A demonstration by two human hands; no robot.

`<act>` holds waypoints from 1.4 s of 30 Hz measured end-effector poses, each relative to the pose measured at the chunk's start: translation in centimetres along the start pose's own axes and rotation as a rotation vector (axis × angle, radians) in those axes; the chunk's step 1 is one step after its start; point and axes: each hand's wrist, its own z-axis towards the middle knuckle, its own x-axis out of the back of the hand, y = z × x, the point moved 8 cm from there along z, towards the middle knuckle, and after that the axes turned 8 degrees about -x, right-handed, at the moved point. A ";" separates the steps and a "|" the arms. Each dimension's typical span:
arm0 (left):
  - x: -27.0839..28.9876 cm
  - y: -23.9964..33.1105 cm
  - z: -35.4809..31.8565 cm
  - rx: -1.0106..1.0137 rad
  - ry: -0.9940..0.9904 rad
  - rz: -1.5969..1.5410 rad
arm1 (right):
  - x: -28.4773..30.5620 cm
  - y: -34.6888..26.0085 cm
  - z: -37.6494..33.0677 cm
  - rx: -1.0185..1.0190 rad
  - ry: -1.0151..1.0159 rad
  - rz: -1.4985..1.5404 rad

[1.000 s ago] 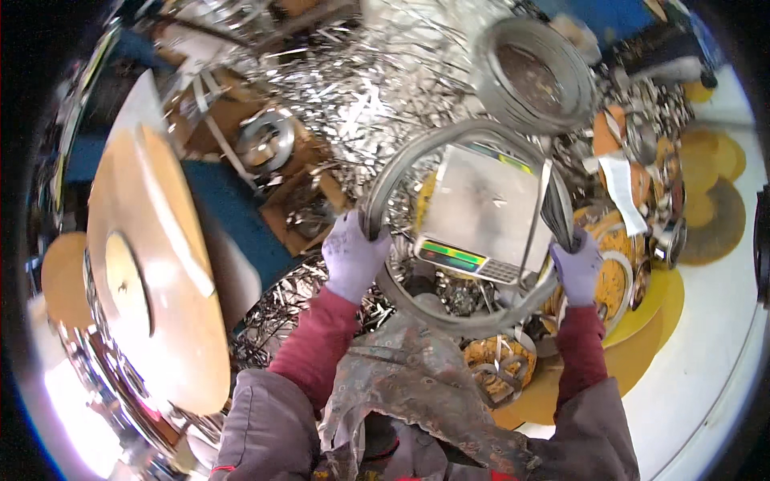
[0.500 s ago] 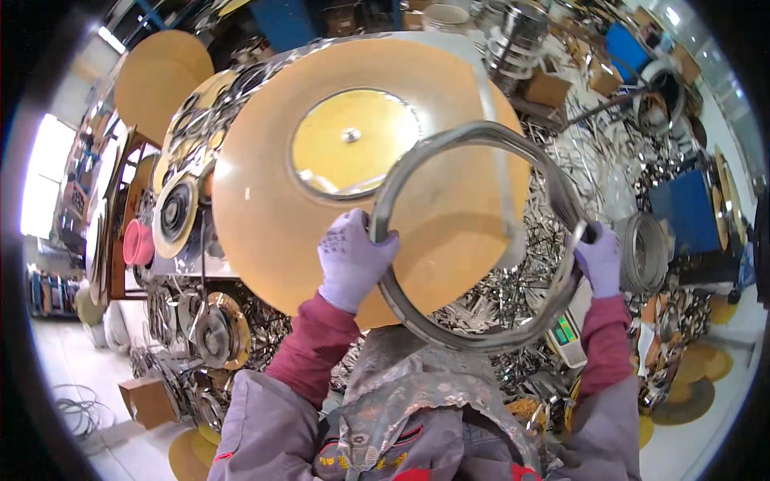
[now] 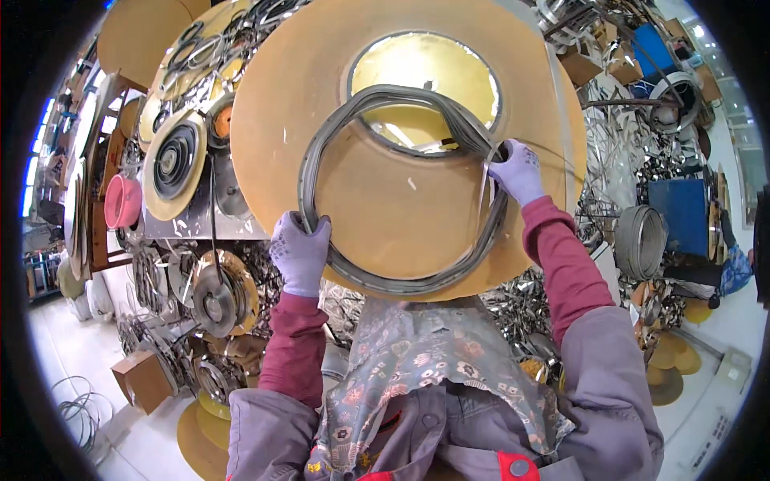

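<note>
Both hands, in pale purple gloves, hold a large hoop-like coil of grey strip (image 3: 311,164) over a wide tan round disc (image 3: 277,104). My left hand (image 3: 301,250) is closed round the coil's lower left side, fingers partly hidden. At the upper right side, my right hand (image 3: 517,170) grips the bundle beside a pale narrow band (image 3: 484,180). The strips there fan slightly apart. Part of the coil overlaps the shiny yellow round centre (image 3: 425,64) of the disc, which has a dark metal rim. Whether the coil's underside touches the disc, I cannot tell.
Tangled metal strips (image 3: 618,160) heap up on the right, near a wound grey coil (image 3: 640,240) and a blue panel (image 3: 680,216). To the left are a pink bucket (image 3: 122,200), a disc with a dark spiral (image 3: 175,160) and a cardboard box (image 3: 144,381).
The coil has moved left relative to the large disc and now lies more fully over it. My right hand has come up and inward with it; the view has shifted too.
</note>
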 end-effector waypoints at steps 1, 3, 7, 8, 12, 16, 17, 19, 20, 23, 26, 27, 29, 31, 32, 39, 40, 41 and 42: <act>-0.6 -0.5 -0.1 0.024 -0.019 -0.016 | -0.8 0.2 0.4 -0.003 -0.023 -0.006; -1.3 -0.8 -0.2 0.029 -0.026 -0.001 | -1.3 0.1 0.7 -0.016 -0.039 -0.019; -2.2 -0.6 -0.2 0.007 -0.037 0.033 | -1.6 -0.1 0.9 0.074 -0.030 -0.052; -2.1 -0.4 0.0 -0.010 -0.037 0.036 | -1.4 -0.3 0.9 0.096 -0.041 -0.068; -2.5 -1.0 0.1 -0.050 -0.007 0.139 | 0.9 1.2 0.3 0.195 -0.200 -0.028; -1.7 -1.9 0.0 -0.022 0.078 0.084 | 5.0 0.0 -2.0 0.191 -0.257 0.077; -1.7 -2.3 0.0 -0.018 0.080 0.052 | 5.4 -1.2 -2.7 0.226 -0.251 0.116; -1.8 -2.8 -0.5 0.034 0.062 -0.067 | 4.0 -6.5 -5.8 0.488 -0.402 0.206; -1.5 -2.9 -1.3 0.056 0.070 -0.147 | 2.9 -9.0 -7.5 0.622 -0.476 0.253; -0.7 -1.6 -3.3 -0.040 0.084 -0.191 | -2.8 -11.8 -12.2 0.998 -0.703 0.106; -1.1 0.0 -7.5 0.017 0.055 -0.207 | -7.2 -10.7 -13.4 0.904 -0.976 -0.086; -1.2 0.9 -8.9 0.007 0.062 -0.204 | -7.8 -10.6 -13.6 0.908 -1.022 -0.128; -2.3 2.7 -11.0 -0.025 0.073 -0.210 | -8.5 -10.3 -14.0 0.906 -1.075 -0.197; -3.2 3.1 -11.8 0.016 0.079 -0.185 | -8.5 -9.9 -14.0 0.943 -1.075 -0.251; -3.5 3.2 -12.0 0.035 0.081 -0.173 | -8.6 -9.5 -14.1 0.982 -1.055 -0.265; -4.3 3.7 -11.9 0.076 0.022 -0.093 | -8.1 -8.0 -15.1 1.186 -0.817 -0.287; -4.4 3.7 -11.7 0.075 0.017 -0.083 | -8.1 -7.8 -15.0 1.201 -0.799 -0.303; -4.7 3.5 -12.0 0.071 0.010 -0.075 | -8.3 -7.5 -15.2 1.213 -0.780 -0.320; -4.9 3.4 -12.2 0.067 0.013 -0.070 | -8.6 -7.3 -15.2 1.229 -0.753 -0.346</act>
